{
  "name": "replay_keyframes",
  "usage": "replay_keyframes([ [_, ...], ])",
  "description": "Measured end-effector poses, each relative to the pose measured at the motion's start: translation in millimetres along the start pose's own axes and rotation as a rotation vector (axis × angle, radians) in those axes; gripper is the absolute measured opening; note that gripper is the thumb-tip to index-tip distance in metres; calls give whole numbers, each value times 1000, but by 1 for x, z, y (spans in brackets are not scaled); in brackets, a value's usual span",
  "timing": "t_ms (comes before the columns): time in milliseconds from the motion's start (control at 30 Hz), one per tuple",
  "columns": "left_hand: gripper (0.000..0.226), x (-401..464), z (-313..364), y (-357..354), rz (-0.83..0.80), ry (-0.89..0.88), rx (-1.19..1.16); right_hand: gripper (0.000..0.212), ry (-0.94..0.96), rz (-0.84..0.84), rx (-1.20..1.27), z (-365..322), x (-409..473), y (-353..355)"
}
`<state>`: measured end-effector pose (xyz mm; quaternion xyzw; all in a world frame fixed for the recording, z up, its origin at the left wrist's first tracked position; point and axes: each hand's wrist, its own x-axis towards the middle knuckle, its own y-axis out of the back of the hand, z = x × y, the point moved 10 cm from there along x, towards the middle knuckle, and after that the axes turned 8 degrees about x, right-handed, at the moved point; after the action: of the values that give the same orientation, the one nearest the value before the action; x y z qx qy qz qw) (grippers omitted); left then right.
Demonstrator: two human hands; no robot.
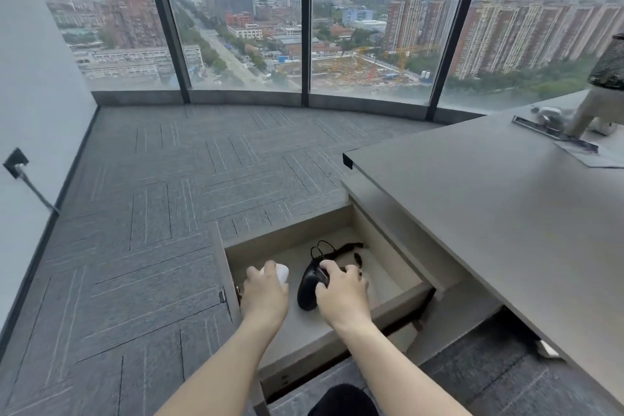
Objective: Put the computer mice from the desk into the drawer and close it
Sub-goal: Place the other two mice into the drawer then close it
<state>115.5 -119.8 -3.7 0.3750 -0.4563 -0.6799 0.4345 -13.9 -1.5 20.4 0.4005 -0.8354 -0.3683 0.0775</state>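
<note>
Both hands inside open drawer (398,294). Left hand (265,294) wraps white mouse (282,273); right hand (342,294) clasps black mouse (309,290), cable coiled behind. Placing step, seemingly touching bottom. Next: let go, withdraw, push drawer shut.

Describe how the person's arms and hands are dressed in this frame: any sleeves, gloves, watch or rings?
Both forearms are bare up to the frame's bottom edge, with no sleeves in view. The left hand and right hand wear no gloves. No watch, bracelet or ring is visible on either.
</note>
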Motion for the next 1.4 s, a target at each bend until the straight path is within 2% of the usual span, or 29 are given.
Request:
replay_keyframes([
  [200, 37, 13, -12, -48, -155, 81, 115, 61, -197, -202, -254, 31, 26, -63],
  [367, 48, 22, -23, -70, -260, 89, 139, 62, -284, -223, -317, 51, 42, -76],
  [467, 47, 23, -29, -74, -279, 104, 118, 63, -292, -226, -341, 53, 44, -78],
  [567, 37, 25, -20, -52, -184, 72, 1, 57, -173, -161, -311, 36, 41, -70],
  [667, 47, 29, -6, -12, -36, -22, -199, 42, 7, -61, -144, 10, 28, -48],
  [767, 41, 23, -10, 38, 170, -115, -349, 29, 139, 35, -5, -4, 2, -24],
  [833, 35, 16, -27, 64, 286, -111, -436, 21, 179, 32, 48, -6, -19, -21],
  [900, 33, 13, -56, 74, 329, -31, -546, 21, 208, -1, 70, -9, -39, -26],
  [1000, 37, 7, -99, 61, 254, 146, -635, 27, 207, -78, 137, -7, -64, -44],
  [1100, 45, -11, -124, 24, 82, 259, -707, 31, 180, -152, 208, 0, -86, -64],
  [1167, 49, -25, -129, 1, -23, 284, -785, 42, 194, -184, 241, 2, -100, -75],
  [1300, 40, -44, -118, -24, -131, 284, -1056, 67, 254, -199, 204, -6, -122, -88],
  [1400, 41, -53, -110, -33, -140, 238, -1102, 66, 271, -177, 140, -5, -133, -98],
])
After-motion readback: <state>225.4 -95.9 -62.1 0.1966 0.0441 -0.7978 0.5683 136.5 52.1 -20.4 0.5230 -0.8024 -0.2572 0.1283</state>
